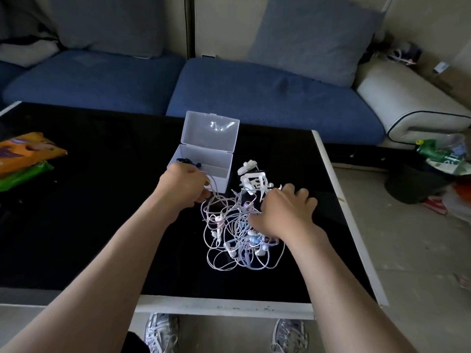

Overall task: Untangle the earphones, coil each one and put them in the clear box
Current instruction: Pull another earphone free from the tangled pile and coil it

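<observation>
A tangled heap of white and pale purple earphones point(229, 235) lies on the black table top point(102, 225). The clear box point(214, 166) stands just behind the heap with its lid up; a dark blue cable point(190, 162) shows inside at its left. My left hand point(184, 186) is in front of the box, fingers curled round a pale cord that leads down into the heap. My right hand point(283, 212) rests on the right side of the heap, fingers bent down into the cords; whether they grip one is hidden. White plastic cable winders point(252, 178) lie right of the box.
Orange and green snack packets point(23, 159) lie at the table's left. A blue sofa point(229, 93) runs behind the table. The white table edge point(339, 200) is close on the right, with a bin and litter point(438, 159) on the floor beyond.
</observation>
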